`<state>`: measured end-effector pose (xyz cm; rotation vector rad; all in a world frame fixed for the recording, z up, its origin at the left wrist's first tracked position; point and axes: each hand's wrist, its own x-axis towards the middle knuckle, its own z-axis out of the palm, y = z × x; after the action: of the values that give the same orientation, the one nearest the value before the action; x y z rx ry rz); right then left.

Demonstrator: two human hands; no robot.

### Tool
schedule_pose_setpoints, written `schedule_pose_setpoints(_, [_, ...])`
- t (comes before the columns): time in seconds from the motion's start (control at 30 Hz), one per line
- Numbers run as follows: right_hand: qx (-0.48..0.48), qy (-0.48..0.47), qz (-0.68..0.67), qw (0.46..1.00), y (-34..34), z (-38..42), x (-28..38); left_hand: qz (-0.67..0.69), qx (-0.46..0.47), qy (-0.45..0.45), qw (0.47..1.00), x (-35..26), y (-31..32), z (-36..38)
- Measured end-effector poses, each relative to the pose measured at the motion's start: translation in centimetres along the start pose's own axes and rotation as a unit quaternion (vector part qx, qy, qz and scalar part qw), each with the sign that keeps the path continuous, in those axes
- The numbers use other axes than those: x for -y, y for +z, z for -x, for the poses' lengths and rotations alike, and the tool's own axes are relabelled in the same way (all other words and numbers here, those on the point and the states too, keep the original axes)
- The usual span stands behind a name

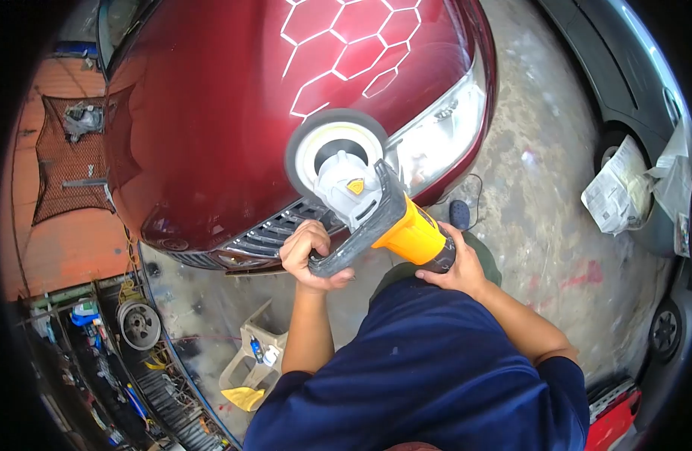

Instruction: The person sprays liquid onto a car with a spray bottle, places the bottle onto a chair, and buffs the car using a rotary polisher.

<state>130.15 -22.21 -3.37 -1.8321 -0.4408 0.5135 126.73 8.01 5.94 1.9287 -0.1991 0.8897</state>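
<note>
A yellow and grey power polisher (410,229) has its round pad (337,146) over the front of a dark red car hood (211,98), beside the headlight (440,128). My left hand (312,255) is wrapped round the polisher's black loop handle, near the car's grille (278,229). The rear end of the yellow body is in my right hand (459,263), with the fingers round its dark end. White hexagon-shaped reflections show on the hood. Whether the pad touches the paint or spins, I cannot tell.
A beige plastic chair (244,353) holding small bottles and a yellow cloth (243,398) stands at lower left. Shelves with tools and a wheel rim (139,325) are further left. A grey car (624,68) with newspaper (620,188) is on the right. A cable lies near my foot.
</note>
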Motion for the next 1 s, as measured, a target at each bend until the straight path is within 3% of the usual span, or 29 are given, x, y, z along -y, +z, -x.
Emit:
schedule_pose_setpoints(0.17, [-0.058, 0.017, -0.002, 0.998, -3.2, -0.4, -1.1, 0.007, 0.052, 0.029, 0.998, 0.4, 5.3, -4.8])
schedule_pose_setpoints(0.4, [-0.125, 0.084, -0.052, 0.987, -8.9, -1.5, -1.7, -0.099, 0.144, 0.001, 0.985, -2.0, 14.3, -12.0])
schedule_pose_setpoints(0.53, [-0.161, 0.098, -0.120, 0.975, -10.7, -2.9, -2.5, -0.125, 0.146, 0.000, 0.981, -2.8, 19.3, -15.4])
schedule_pose_setpoints(0.63, [-0.165, 0.106, -0.178, 0.964, -10.9, -3.4, -4.2, -0.134, 0.104, 0.049, 0.984, -2.7, 22.1, -15.9])
schedule_pose_setpoints(0.8, [-0.126, 0.150, -0.261, 0.945, -9.7, -3.0, -4.2, -0.139, 0.108, 0.058, 0.983, -2.8, 21.6, -14.6])
schedule_pose_setpoints(1.0, [-0.105, 0.116, -0.201, 0.967, -4.7, -1.3, -4.2, -0.153, 0.135, 0.037, 0.978, -3.7, 15.6, -11.5])
